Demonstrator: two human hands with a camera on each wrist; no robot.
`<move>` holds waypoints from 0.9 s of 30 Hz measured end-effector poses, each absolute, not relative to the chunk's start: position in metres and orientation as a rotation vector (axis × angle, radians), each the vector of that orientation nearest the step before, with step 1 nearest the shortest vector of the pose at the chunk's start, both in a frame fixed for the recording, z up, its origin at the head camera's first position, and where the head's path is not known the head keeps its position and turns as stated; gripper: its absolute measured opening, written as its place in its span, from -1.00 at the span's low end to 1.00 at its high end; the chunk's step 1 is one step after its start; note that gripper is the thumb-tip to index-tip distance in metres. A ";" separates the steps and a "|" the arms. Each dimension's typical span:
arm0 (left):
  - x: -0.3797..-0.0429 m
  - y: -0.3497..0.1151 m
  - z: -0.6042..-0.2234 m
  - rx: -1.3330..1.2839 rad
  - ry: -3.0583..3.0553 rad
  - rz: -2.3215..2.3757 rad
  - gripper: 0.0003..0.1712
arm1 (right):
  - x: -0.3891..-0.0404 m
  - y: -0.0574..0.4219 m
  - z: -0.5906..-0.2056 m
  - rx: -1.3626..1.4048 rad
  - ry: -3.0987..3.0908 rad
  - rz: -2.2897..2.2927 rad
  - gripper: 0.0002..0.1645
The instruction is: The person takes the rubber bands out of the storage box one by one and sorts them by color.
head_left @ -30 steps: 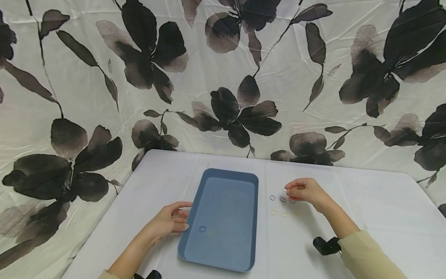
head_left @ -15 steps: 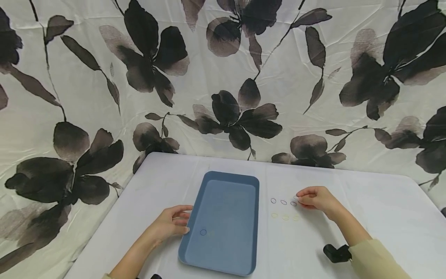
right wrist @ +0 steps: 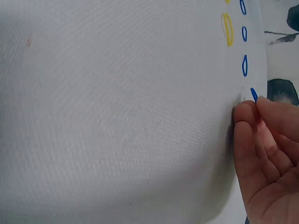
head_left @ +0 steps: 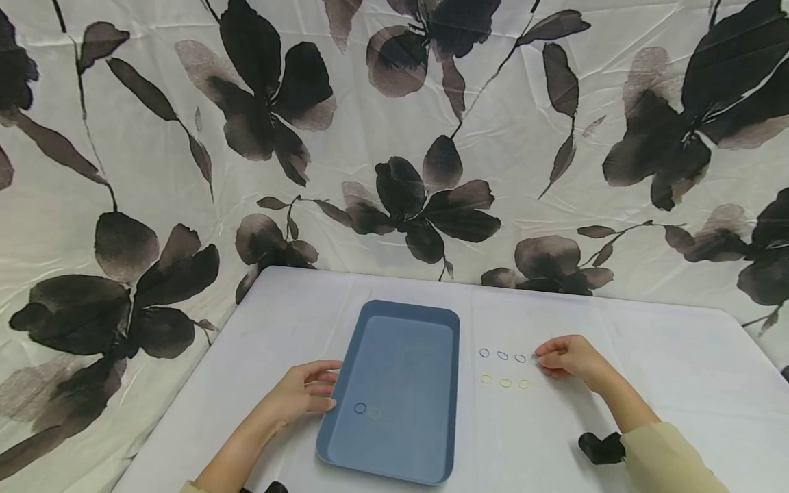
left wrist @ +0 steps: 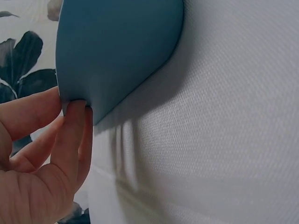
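Observation:
My left hand (head_left: 305, 394) grips the left rim of the blue rectangular tray (head_left: 365, 342); the left wrist view shows fingertips against its outer wall (left wrist: 117, 42). Right of the tray, my right hand (head_left: 570, 357) pinches a thin blue rubber band (right wrist: 254, 94) between thumb and finger, low over the table at the right end of a row. Three blue rubber bands lie in that row, the nearest one (head_left: 520, 358) just left of the fingertips. Below is a row of three yellow rubber bands (head_left: 505, 383). In the tray lie one blue band (head_left: 360, 408) and one faint yellowish band (head_left: 374, 413).
The white-covered table (head_left: 666, 363) reaches back to a hanging cloth (head_left: 345, 89) with dark flower prints. Black wrist-worn pieces show below the hands, one of them (head_left: 600, 448) by the right sleeve (head_left: 668, 455).
My right hand has moved rightward and slightly down along the blue row, uncovering the third blue band and the yellow ones. The left hand stays at the tray's rim.

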State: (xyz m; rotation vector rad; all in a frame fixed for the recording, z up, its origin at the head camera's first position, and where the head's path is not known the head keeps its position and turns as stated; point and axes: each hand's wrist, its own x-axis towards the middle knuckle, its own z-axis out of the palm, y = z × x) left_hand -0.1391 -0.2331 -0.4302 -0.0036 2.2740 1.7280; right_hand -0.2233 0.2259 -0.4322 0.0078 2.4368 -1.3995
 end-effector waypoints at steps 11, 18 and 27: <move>-0.139 -0.235 -0.432 0.034 2.250 1.729 -0.24 | -0.228 0.226 -0.438 0.009 2.478 -1.329 -0.80; -0.138 -0.235 -0.432 0.027 2.234 1.732 -0.24 | -0.228 0.226 -0.436 -0.045 2.497 -1.300 -0.81; -0.140 -0.235 -0.430 0.016 2.247 1.720 -0.25 | -0.231 0.228 -0.427 -0.072 2.524 -1.247 -0.80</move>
